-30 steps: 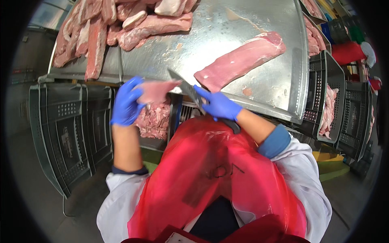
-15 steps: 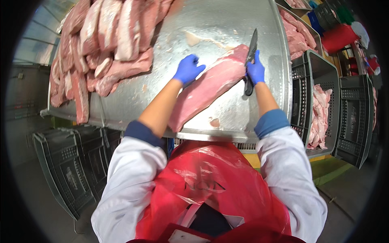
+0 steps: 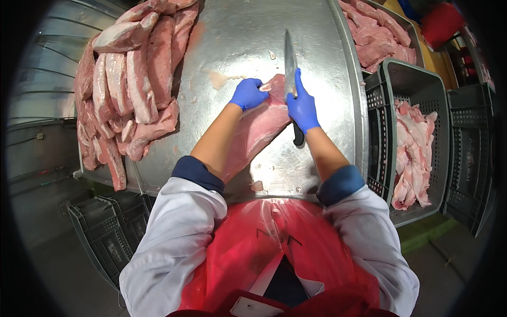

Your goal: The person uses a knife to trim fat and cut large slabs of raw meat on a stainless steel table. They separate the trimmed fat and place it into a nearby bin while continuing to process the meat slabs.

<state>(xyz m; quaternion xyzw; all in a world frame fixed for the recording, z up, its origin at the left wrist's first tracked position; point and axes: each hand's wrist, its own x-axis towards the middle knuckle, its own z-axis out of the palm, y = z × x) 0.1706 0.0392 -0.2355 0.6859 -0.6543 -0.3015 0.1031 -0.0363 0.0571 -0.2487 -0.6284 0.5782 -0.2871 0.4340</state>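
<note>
A long piece of pale pink meat, seemingly a pork loin (image 3: 259,129), lies slantwise on the metal table in front of me. My left hand (image 3: 248,95), in a blue glove, has its fingers closed on the upper left edge of the loin near its far end. My right hand (image 3: 303,110), gloved in the same blue, grips a black-handled knife (image 3: 290,61). Its blade points away from me, beside the loin's far right end. Part of the loin's left side is hidden beneath my left forearm.
Pork strips (image 3: 140,79) are heaped at the table's (image 3: 227,31) left. To the right, a grey crate (image 3: 441,137) holds pale trimmings (image 3: 412,158), and a tray beyond it holds more meat (image 3: 377,34). Dark crates (image 3: 108,232) stand below the left edge. Small scraps (image 3: 256,186) dot the tabletop.
My left hand has moved to the loin's far end and closed on its edge. The knife in my right hand has come left, nearer the left hand. The whole view has shifted slightly.
</note>
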